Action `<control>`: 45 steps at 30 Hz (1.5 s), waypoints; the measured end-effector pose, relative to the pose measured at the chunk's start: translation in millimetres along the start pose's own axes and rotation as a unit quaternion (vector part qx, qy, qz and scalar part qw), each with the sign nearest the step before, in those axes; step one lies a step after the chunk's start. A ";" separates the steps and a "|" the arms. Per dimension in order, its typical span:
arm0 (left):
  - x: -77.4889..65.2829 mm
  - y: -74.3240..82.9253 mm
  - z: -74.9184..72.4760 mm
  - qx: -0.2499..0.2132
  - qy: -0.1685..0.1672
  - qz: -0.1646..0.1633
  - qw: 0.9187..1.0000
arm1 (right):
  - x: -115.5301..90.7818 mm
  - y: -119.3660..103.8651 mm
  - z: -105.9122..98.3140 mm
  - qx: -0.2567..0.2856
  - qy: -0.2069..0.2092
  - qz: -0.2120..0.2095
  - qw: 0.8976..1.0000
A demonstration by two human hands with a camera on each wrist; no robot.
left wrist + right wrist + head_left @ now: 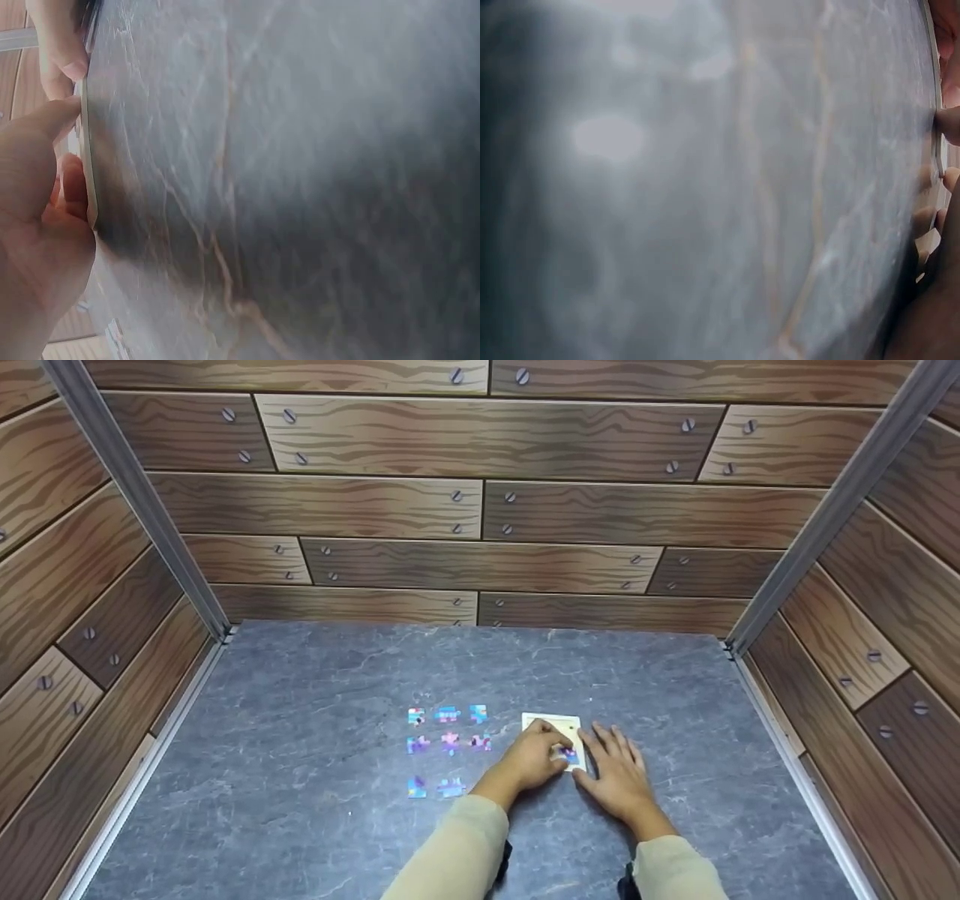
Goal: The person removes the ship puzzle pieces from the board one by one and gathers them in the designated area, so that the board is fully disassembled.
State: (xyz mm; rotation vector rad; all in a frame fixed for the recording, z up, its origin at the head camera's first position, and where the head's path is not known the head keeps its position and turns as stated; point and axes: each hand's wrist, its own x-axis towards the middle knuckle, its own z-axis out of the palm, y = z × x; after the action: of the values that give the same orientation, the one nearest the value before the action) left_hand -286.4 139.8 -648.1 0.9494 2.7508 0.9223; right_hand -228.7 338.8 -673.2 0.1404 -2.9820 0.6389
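Note:
A small white puzzle frame (551,718) lies flat on the table, right of the middle. Over it is my left hand (529,757), with curled index finger and thumb at a small blue-purple jigsaw piece (568,754) in the frame's lower right corner; the fingers partly hide the piece. My right hand (619,780) lies flat along the frame's right side, fingers spread and straight, thumb at the lower corner. In the left wrist view, the left hand (37,202) shows beside the frame's thin edge (88,165); the piece is hidden there.
Several loose jigsaw pieces (450,740) lie in rows left of the frame, in blue, pink and purple. The grey marbled table (315,712) is bordered by wood-patterned walls (480,510) and metal corner posts (817,525).

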 end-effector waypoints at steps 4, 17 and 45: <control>0.8 1.2 2.9 -0.016 0.022 -0.013 1.000 | 0.4 0.5 1.0 0.003 -0.001 0.000 1.000; 1.2 -5.2 7.0 -0.096 0.065 -0.052 0.992 | 0.6 0.3 0.8 -0.002 -0.001 0.001 1.000; -4.0 -11.3 7.8 -0.137 0.076 -0.059 0.986 | 0.1 -0.5 0.9 -0.003 0.002 0.003 1.000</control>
State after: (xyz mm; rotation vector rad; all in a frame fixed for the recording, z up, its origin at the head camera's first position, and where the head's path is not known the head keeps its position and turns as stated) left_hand -287.2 134.4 -661.3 0.6875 2.6656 1.3571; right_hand -228.8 337.9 -673.8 0.1307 -2.9803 0.6304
